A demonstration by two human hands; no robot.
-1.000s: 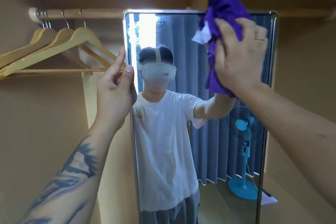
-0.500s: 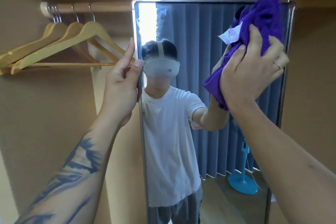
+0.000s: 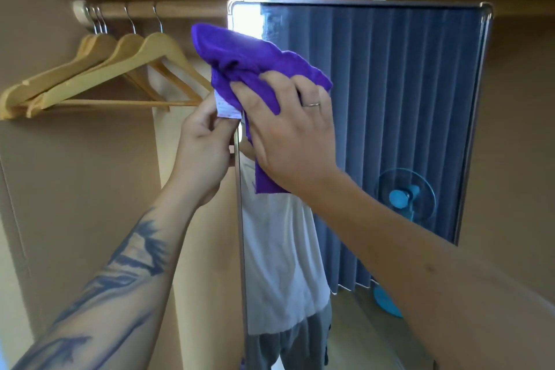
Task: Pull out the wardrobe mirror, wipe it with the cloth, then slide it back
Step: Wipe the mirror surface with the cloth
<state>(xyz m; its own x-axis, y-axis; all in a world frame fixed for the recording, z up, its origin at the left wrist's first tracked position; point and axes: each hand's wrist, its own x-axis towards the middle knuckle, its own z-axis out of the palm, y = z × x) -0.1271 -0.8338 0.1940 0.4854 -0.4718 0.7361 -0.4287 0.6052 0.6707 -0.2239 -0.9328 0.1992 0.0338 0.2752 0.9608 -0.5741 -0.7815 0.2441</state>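
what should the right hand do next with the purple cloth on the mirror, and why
Probably sweep the crumpled purple cloth down and rightward across the tall metal-framed mirror. The right hand presses it at the upper left edge, where the left hand grips the frame, so the glass to the right and below looks unreached.

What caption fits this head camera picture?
Right hand wipes the mirror with a purple cloth.

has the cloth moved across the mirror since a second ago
Yes. The cloth, pressed by the right hand, has swept leftward from the mirror's upper right to its left edge, where the left hand holds the frame.
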